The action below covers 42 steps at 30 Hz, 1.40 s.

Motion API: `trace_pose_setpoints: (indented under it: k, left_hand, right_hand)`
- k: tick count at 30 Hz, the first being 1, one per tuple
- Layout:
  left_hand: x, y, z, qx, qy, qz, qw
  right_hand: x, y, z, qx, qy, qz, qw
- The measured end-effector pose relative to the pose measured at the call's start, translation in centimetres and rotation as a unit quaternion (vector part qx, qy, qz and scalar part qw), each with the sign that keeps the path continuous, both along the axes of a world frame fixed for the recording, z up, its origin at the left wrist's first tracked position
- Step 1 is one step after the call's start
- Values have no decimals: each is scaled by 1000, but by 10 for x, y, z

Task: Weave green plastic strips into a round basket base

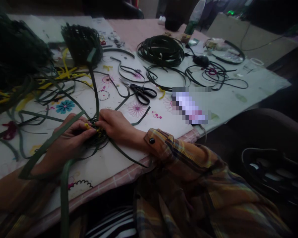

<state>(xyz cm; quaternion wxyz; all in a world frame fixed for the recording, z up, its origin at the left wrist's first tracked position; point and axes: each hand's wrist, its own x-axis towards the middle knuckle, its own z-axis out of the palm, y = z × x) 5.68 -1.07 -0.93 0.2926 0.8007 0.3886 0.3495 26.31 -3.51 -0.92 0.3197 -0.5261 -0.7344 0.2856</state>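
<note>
A small woven piece of dark green strips (97,141), with bits of yellow in it, lies between my hands near the table's front edge. My left hand (71,138) holds its left side, thumb and fingers pinched beside a yellow bit. On the right side, the fingers of my right hand (113,124) are closed on the same piece. Long green strips stick out from it in several directions, one upright and one looping over my left wrist. Black-handled scissors (142,94) lie open beyond my right hand.
Coiled green strip (161,51) lies at the back, with looser loops and a black cable to its right. A blurred-out phone-like object (190,107) is right of the scissors. Woven green bundles (81,43) and yellow strips (46,86) fill the left. A chair (270,138) stands at right.
</note>
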Motion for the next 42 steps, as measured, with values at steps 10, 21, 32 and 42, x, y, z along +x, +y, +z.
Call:
trace_pose_setpoints:
  k: [10,21,32,42]
  left_hand:
    - [3,-5,-6,65,12,-83,994]
    - [-12,-2,-13,-65,-64,-20,996]
    - [16,-6,6,-274,-172,61,944]
    - [23,-5,18,-333,-119,82,932]
  right_hand:
    - [-1,0,-1,3,3,-9,1000]
    - [3,0,0,-10,15,-6,1000]
    - [10,-3,15,-25,39,55,997]
    - [16,-7,18,18,-64,174,982]
